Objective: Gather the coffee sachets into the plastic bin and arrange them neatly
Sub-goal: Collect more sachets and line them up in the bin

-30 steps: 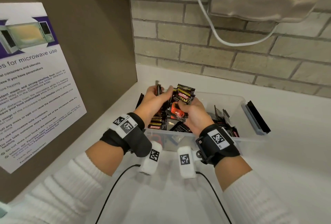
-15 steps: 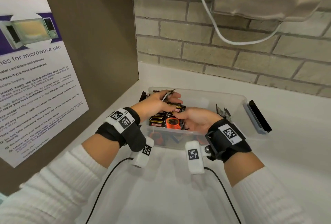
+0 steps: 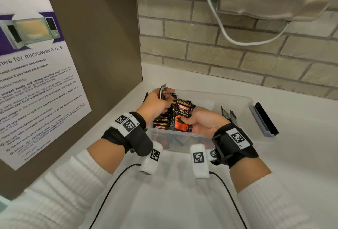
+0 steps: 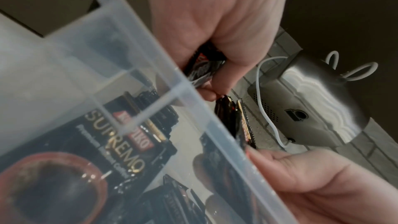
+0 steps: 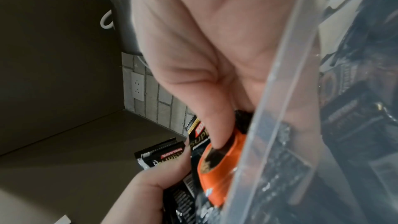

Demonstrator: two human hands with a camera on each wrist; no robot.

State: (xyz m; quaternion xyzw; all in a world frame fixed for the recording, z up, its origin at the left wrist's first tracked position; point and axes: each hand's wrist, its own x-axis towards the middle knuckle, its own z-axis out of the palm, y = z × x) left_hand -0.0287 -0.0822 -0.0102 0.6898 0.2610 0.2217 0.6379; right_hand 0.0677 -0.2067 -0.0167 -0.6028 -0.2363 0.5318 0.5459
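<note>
Left hand (image 3: 155,105), centre of head view, pinches single sachet (image 3: 162,91) upright above plastic bin (image 3: 236,104). Right hand (image 3: 203,120) grips Kopiko bundle (image 3: 182,117) inside bin, thumb on front pack. Risk: slick foil fans out, bundle topples; loose sachet drops outside far-left rim.

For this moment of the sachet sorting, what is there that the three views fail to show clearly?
- Head view: how many black coffee sachets stand in the clear plastic bin; both hands cover the stack.
- Head view: the sachets low in the bin's near side; its frosted wall blurs them.
- Left wrist view: the sachet pinched by the left hand; fingers hide most of it, and it is blurred.
- Right wrist view: the right hand's fingertips, behind the bin wall.
</note>
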